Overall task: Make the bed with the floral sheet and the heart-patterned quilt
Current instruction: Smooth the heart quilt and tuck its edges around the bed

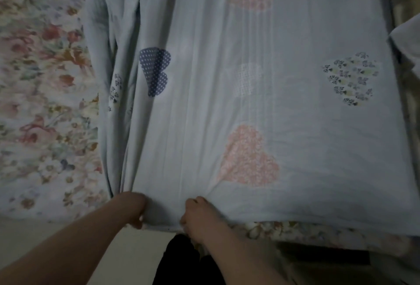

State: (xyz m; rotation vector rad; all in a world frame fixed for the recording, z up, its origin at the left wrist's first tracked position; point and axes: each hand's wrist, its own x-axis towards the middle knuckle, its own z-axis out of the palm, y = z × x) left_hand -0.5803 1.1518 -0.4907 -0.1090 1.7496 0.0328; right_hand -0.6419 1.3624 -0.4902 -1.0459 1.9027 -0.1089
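Plainly, both hands are closed on cloth. The left hand (136, 209) and the right hand (197, 216) each curl their fingers round the near hem of the pale blue quilt with heart-shaped patches (295, 125), close together with a short stretch of hem between them.

The quilt runs straight away from the hands, its long axis pointing toward the top of the view. It lies on the cream sheet printed with pink and rust flowers (45, 103). On the right it lies fairly flat, and a strip of the sheet peeks out under its near hem. On the left it is gathered into long lengthwise folds, and a wide band of sheet beside them is bare. The hands grip the hem toward that bunched side, and the left hand is the nearer to the folds. I judge that the coming move depends on this. The gathered cloth lies left of and beyond the left hand, so the spreading would have to go leftward across the bare sheet.

By count there is one quilt, one sheet and two hands. Six heart patches show: two pink, one navy with white dots, one faint white check, one with small dark flowers, and one more like it half hidden in a fold.
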